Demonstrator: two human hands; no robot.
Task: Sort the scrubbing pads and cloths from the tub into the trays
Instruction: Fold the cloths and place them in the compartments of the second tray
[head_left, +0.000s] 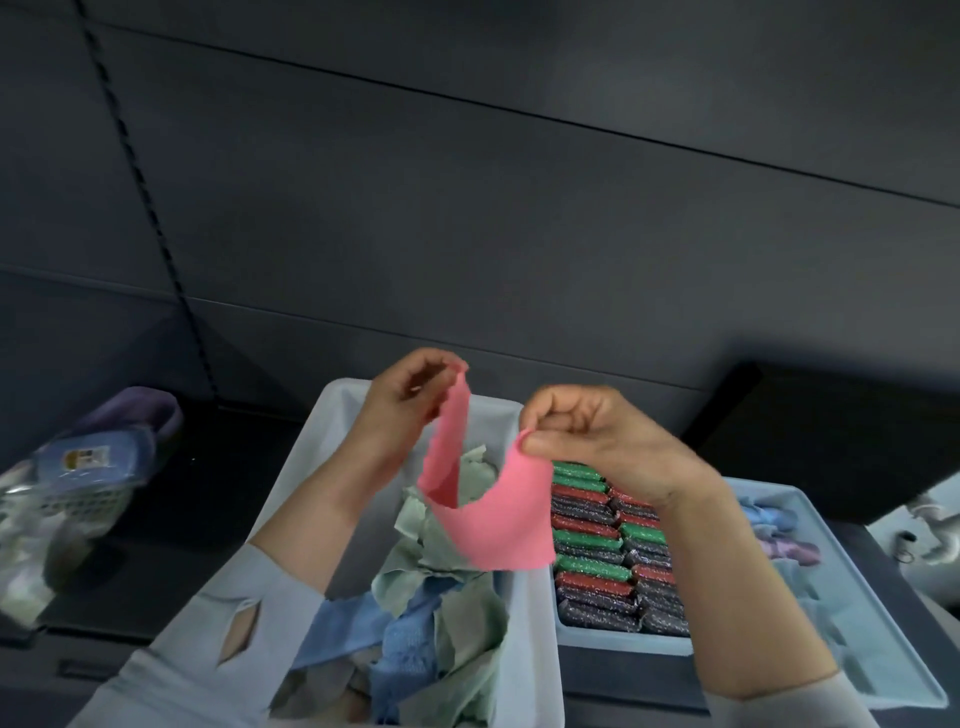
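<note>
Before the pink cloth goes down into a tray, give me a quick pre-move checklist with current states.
1. Left hand pinches one corner of the pink cloth: ok.
2. Right hand pinches the other corner: ok.
3. Cloth lifted clear of the tub pile: ok.
4. Cloth spread flat: not ok, it sags between the hands.
5. Room in the far-right tray: ok, bare floor shows.
6. Pad tray wrong for cloths, full of pads: ok to skip.

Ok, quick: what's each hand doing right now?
Left hand: pinches one corner of the pink cloth, held up over the tub.
Right hand: pinches the cloth's other corner.
</note>
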